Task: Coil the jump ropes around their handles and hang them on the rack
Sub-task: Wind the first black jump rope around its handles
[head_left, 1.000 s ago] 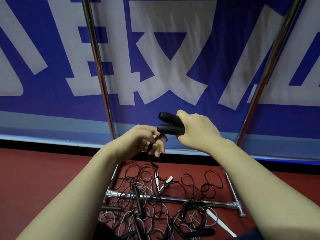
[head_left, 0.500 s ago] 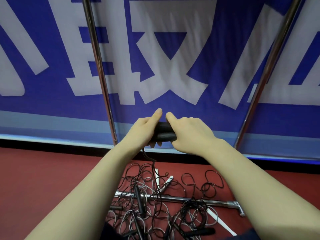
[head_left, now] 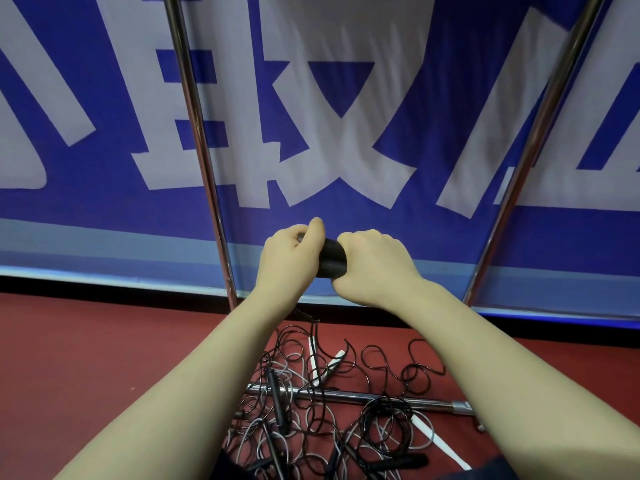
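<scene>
Two black jump rope handles [head_left: 333, 258] lie side by side between my hands, in front of the blue banner. My right hand [head_left: 372, 268] grips their right end. My left hand [head_left: 289, 259] curls over their left end, thumb on top. A thin black rope [head_left: 313, 327] hangs from under my left hand down to the floor. There, a tangle of black and white jump ropes [head_left: 329, 420] lies over the rack's bottom bar [head_left: 398, 400]. The rack's two chrome uprights [head_left: 197, 140] [head_left: 533, 147] rise left and right; its top rail is out of view.
The blue banner [head_left: 346, 116] with large white characters hangs right behind the rack. Red floor [head_left: 86, 358] stretches to the left. Loose black handles [head_left: 403, 460] and white handles [head_left: 440, 441] lie in the pile near my legs.
My left hand rose from below the handles and closed over their left end. Both hands came together around the pair of handles, and the hanging rope drew up with them.
</scene>
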A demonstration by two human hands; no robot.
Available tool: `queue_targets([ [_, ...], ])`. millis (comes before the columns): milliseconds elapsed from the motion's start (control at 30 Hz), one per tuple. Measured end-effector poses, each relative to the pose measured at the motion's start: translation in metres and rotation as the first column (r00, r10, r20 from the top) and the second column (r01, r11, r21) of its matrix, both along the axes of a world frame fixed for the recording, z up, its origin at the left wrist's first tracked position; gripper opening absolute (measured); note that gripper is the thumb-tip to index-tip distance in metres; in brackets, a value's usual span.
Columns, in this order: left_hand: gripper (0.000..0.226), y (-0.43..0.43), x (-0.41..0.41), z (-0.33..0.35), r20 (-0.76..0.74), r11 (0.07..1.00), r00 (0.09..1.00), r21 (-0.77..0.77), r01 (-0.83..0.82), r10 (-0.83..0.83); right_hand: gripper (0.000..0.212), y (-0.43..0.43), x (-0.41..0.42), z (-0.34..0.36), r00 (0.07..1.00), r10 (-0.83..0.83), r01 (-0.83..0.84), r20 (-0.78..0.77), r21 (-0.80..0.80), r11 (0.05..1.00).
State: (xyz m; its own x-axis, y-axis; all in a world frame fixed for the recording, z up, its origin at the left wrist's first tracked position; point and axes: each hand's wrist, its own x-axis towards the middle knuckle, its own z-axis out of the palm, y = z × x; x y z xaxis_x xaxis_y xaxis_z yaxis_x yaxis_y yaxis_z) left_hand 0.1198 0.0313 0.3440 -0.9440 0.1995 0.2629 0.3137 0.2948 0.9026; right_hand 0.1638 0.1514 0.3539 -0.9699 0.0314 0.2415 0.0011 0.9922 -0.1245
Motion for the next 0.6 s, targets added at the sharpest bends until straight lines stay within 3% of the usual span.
queue_targets([
  [233, 0.049, 0.0, -0.002, -0.006, -0.019, 0.999, 0.999, -0.034, 0.035, -0.036, 0.027, 0.006, 0.0, -0.004, 0.998, 0.043, -0.042, 0.055, -0.02, 0.999],
  [333, 0.062, -0.007, -0.002, -0.003, 0.006, 0.978, 0.981, -0.082, 0.194, -0.194, 0.017, 0.01, 0.003, 0.0, 0.998, 0.036, -0.038, 0.048, 0.047, 0.998],
  [400, 0.078, -0.015, -0.007, 0.001, 0.156, 0.925, 0.923, -0.093, 0.368, -0.351, 0.014, 0.014, 0.004, 0.002, 0.999, 0.031, -0.033, 0.029, 0.069, 0.997],
  [467, 0.092, -0.023, -0.018, -0.004, 0.332, 0.856, 0.808, 0.002, 0.516, -0.488, 0.016, 0.015, 0.005, 0.003, 0.999, 0.039, -0.04, 0.006, 0.063, 0.997],
  [600, 0.069, -0.03, -0.027, -0.019, 0.442, 0.789, 0.677, 0.132, 0.6, -0.589, 0.015, 0.016, 0.009, 0.01, 0.997, 0.07, -0.068, -0.044, 0.029, 0.997],
])
